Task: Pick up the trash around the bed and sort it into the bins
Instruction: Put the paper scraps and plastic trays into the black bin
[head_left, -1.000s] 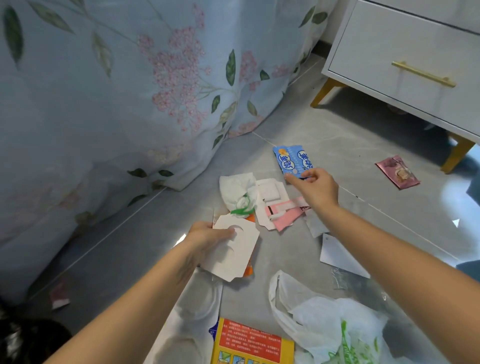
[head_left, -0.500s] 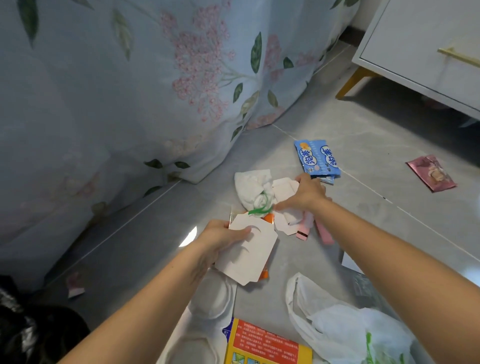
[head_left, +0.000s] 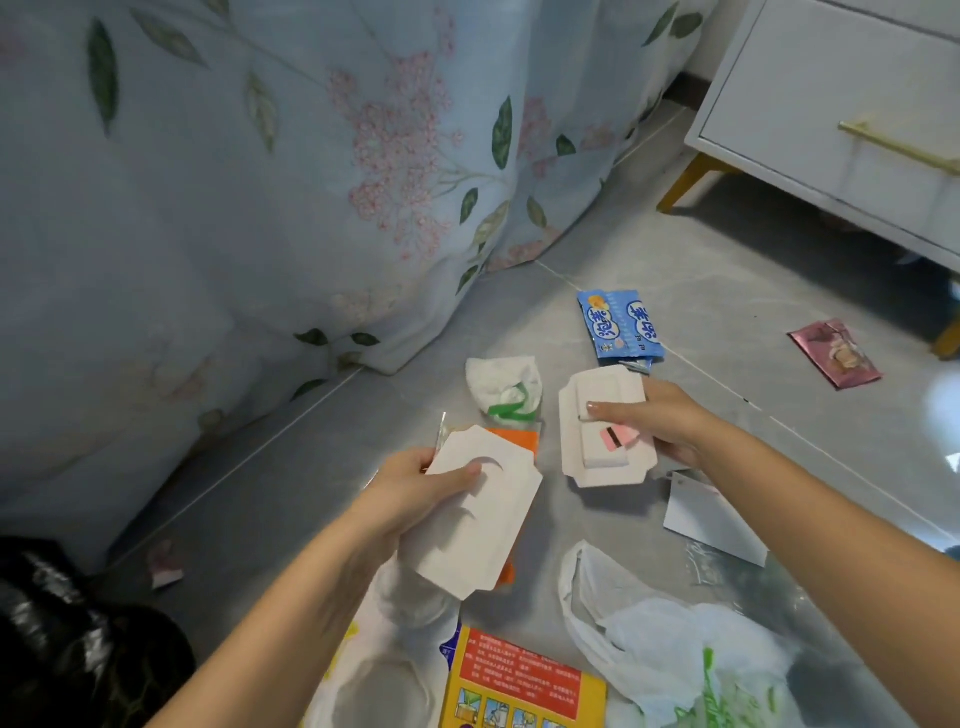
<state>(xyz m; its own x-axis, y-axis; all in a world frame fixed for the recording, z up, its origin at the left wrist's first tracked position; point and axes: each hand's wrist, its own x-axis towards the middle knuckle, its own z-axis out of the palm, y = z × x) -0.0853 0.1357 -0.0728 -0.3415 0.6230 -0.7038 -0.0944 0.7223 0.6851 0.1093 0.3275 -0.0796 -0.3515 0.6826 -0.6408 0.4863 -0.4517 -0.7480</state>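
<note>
White card is held in both hands above the grey floor (head_left: 623, 291). A cut-out card (head_left: 480, 525) is gripped by the left hand (head_left: 410, 493), thumb on top, with an orange wrapper (head_left: 514, 439) behind it. A second white card (head_left: 602, 431), bearing a pink sticker (head_left: 615, 438) with a dark stripe, is pinched by the right hand (head_left: 654, 421). Just beyond it, a blue wrapper (head_left: 621, 325) printed with white Chinese characters lies on the floor; the words cannot be read for certain. A crumpled white bag (head_left: 501, 379) with green print is seen between the cards and the flowered bedspread (head_left: 311, 182). A pink packet (head_left: 836, 353) lies far right, near the white cabinet (head_left: 831, 104). Nearer, a plastic bag (head_left: 675, 660), a yellow-and-red leaflet (head_left: 519, 680) with small illegible print, and a white paper slip (head_left: 711, 525) are scattered.
</note>
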